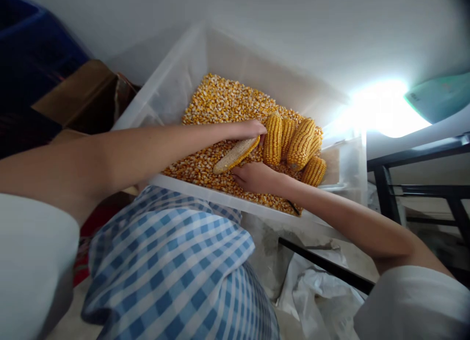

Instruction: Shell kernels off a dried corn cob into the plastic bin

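My left hand point(253, 129) is closed around the upper right end of a corn cob point(237, 155). The cob slants down to the left, its pale upper side bare of kernels and a yellow row left along its lower edge. My right hand point(255, 177) is curled just under the cob, fingers against its lower side; whatever those fingers hold is hidden. Loose corn kernels point(223, 102) lie beneath both hands in a translucent plastic bin point(216, 198). Several full ears of corn point(272, 139) are piled on the kernels to the right of my hands.
A bright lamp point(436, 98) shines at the right, above a black metal frame point(389, 193). Left stand a cardboard box point(79, 93) and a blue crate point(40, 51). Below the bin are a black bar point(326, 266) and white plastic sheeting point(312, 291). Checked cloth point(176, 261) covers my lap.
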